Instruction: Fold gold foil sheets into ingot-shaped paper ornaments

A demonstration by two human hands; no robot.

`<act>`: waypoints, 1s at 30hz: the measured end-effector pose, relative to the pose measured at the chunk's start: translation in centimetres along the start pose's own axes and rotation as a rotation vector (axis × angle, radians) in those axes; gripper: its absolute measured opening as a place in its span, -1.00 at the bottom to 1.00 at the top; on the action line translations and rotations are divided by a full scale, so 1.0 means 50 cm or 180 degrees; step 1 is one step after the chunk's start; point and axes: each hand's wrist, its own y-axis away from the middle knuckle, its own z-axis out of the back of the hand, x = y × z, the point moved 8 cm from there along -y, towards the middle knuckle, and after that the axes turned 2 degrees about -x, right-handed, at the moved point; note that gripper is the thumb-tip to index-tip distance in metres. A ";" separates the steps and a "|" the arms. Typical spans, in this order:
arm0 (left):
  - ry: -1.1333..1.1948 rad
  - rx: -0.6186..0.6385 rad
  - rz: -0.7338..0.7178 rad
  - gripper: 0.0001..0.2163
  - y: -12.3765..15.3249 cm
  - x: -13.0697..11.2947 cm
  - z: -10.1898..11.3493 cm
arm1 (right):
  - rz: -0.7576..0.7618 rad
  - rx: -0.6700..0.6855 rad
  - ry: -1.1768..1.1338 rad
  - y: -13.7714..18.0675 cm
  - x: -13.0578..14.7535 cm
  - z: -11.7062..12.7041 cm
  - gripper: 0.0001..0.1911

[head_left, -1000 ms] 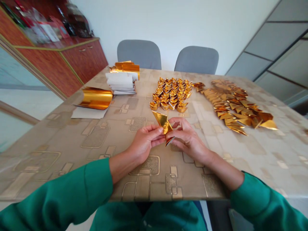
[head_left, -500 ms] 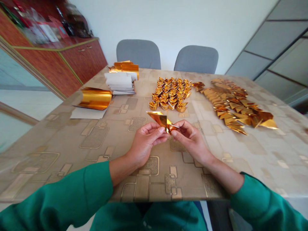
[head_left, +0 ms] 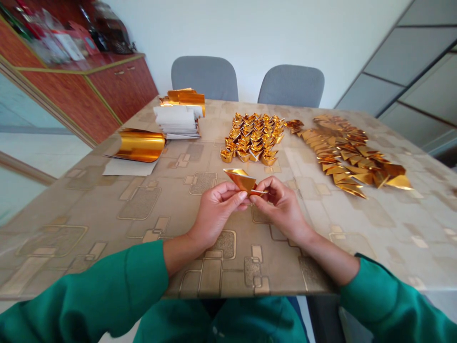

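Observation:
A folded piece of gold foil paper (head_left: pixel 242 181) sits between my hands above the table. My left hand (head_left: pixel 217 209) pinches its left side between thumb and fingers, and my right hand (head_left: pixel 278 205) pinches its lower right corner. Beyond them, folded gold paper ingots (head_left: pixel 252 138) stand packed in rows. To their right lie several flat gold triangular folds (head_left: pixel 344 157) in a loose pile. Left of my hands, a curled gold foil sheet (head_left: pixel 139 146) rests on white paper, and a stack of white-backed sheets (head_left: pixel 176 121) stands farther back.
The table has a beige patterned cover (head_left: pixel 143 202) with a near edge under my forearms. Two grey chairs (head_left: pixel 291 85) stand beyond it. A red-brown wooden cabinet (head_left: pixel 121 85) with bags and bottles on top is at back left.
The gold paper has turned and folded tighter, now lying flatter between my fingers. My hands have drawn slightly closer together, and the view has tilted a little.

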 end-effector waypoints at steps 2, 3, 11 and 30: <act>-0.0002 -0.0017 0.0060 -0.74 0.001 0.002 -0.001 | 0.0039 0.0027 0.0135 0.000 0.004 -0.001 -0.88; 0.0001 -0.0028 0.0092 -0.73 0.001 0.003 -0.001 | 0.0053 0.0046 0.0167 0.000 0.005 -0.002 -0.87; 0.0028 -0.0031 0.0235 -0.71 0.001 0.011 0.002 | 0.0059 0.0209 0.0232 -0.002 0.007 -0.006 -0.81; 0.0266 -0.0108 0.0382 -0.75 -0.009 0.017 0.007 | -0.0717 0.0472 -0.0414 -0.002 -0.025 -0.006 -0.55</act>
